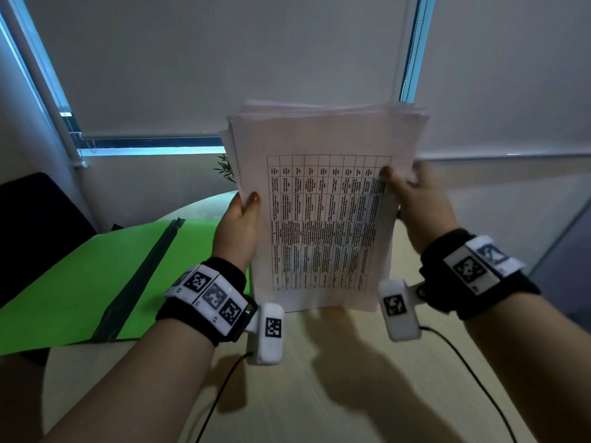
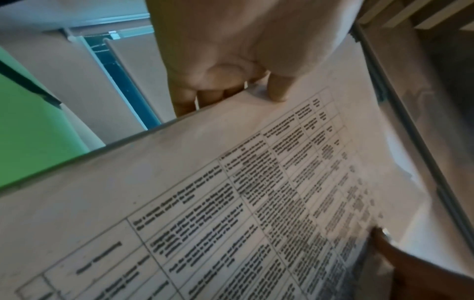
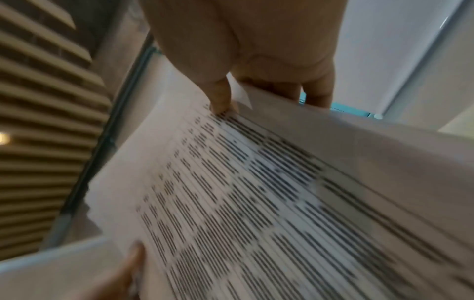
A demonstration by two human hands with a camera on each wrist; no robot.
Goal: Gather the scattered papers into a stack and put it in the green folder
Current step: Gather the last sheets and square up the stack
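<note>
From the head view, I hold the stack of papers (image 1: 323, 212) upright in front of me with both hands, its bottom edge resting on or just above the table (image 1: 319, 378); I cannot tell which. My left hand (image 1: 238, 228) grips the stack's left edge, thumb on the printed front sheet and fingers out of sight behind it. My right hand (image 1: 412, 199) grips the right edge the same way, thumb pressed on the front near the upper corner of the printed grid. The sheets are not yet squared: several top edges fan out unevenly. The green folder (image 1: 96, 276) lies open and flat on the table to my left, a dark strip running along its fold, near the papers but apart from them. A small plant (image 1: 225, 167) shows just beyond the stack's left edge. Both wrists carry black bands with white marker blocks, each trailing a cable over the table. From the left wrist view, my left hand (image 2: 231, 67) is closed on the stack (image 2: 231, 192), thumb on the front, three fingers wrapped behind the edge; the folder (image 2: 30, 132) shows green at the left, and the tip of my right thumb rests on the sheet at the lower right. From the right wrist view, which is blurred, my right hand (image 3: 246, 60) pinches the stack (image 3: 256, 192), thumb on the front and fingers behind; my left thumb shows at the bottom edge.
</note>
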